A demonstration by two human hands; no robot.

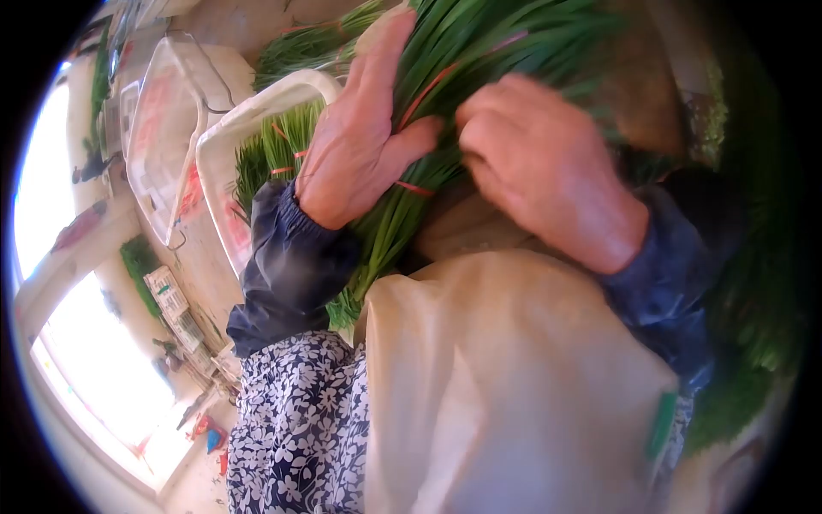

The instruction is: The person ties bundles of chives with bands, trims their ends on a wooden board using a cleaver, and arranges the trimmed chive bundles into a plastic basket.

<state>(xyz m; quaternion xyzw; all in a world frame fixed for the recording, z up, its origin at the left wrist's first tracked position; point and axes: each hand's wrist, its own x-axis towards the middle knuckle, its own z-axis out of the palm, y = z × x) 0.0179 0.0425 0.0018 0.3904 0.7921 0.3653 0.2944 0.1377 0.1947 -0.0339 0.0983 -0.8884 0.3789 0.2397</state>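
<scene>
A long bundle of green leafy stalks [390,236] lies across the lap, with a red band [415,188] round its lower part and another reddish strip higher up. My left hand [360,128] rests on the bundle's left side, its fingers stretched out and the thumb apart. Over the bundle's right side is my right hand [539,154], its fingers curled together; whether they pinch anything is hidden. The upper leaves are slightly blurred. A pale apron [505,377] covers the lap below.
A white basket [216,176] at the left holds banded green bundles [289,141]. Beside it stands another whitish crate [154,141] with a wire handle. More greens [295,56] lie beyond, and a dark green mass [753,343] fills the right edge.
</scene>
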